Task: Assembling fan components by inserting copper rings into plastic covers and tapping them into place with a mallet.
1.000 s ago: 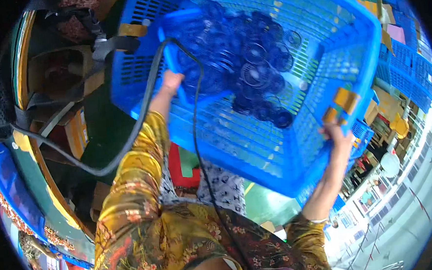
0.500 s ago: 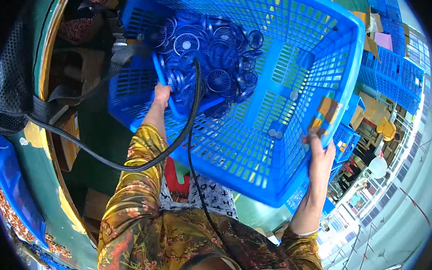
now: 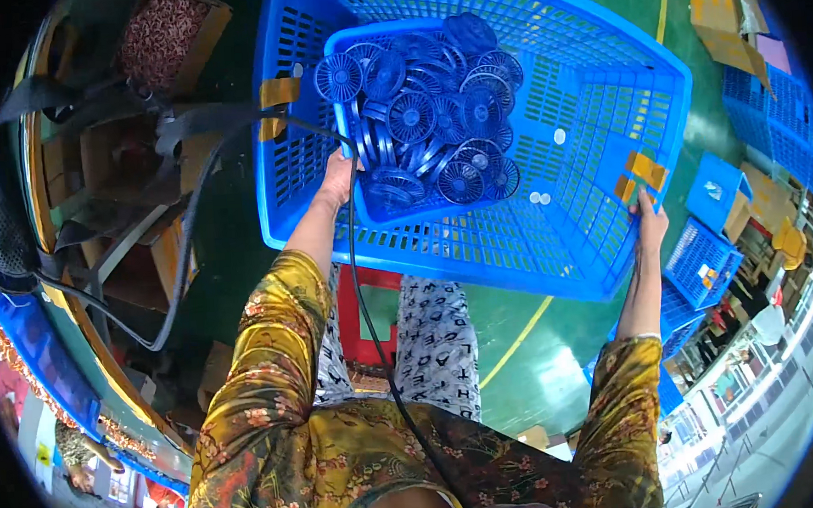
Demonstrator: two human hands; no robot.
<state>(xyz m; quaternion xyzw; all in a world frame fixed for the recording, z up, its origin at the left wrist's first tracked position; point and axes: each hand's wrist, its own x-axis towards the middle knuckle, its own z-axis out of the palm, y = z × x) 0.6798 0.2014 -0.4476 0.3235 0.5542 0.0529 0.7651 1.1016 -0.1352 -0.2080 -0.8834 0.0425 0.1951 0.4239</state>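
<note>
A large blue slatted basket (image 3: 592, 106) spans the space in front of me. Inside its left half sits a smaller blue bin (image 3: 414, 214), heaped with round blue fan grilles (image 3: 410, 116). My left hand (image 3: 338, 177) is closed round the near left edge of this bin, its fingertips partly hidden. At the basket's right rim my right hand (image 3: 648, 218) grips the edge, just below a patch of brown tape (image 3: 646, 170). Several small pale discs (image 3: 559, 136) show at the basket's right half. A black cord (image 3: 360, 284) hangs across my left wrist.
On the left, a workbench edge (image 3: 40, 181) curves past cardboard boxes (image 3: 97, 146) and a carton of small reddish parts (image 3: 163, 37). More blue crates (image 3: 701, 257) and open cartons (image 3: 726, 26) stand at the right. Below is green floor (image 3: 521, 326) with yellow lines, plus a red stool (image 3: 379, 301).
The basket was tilted and is now more level, its right side lower. Both hands keep their grips. The black cord has swung left off the fan grilles.
</note>
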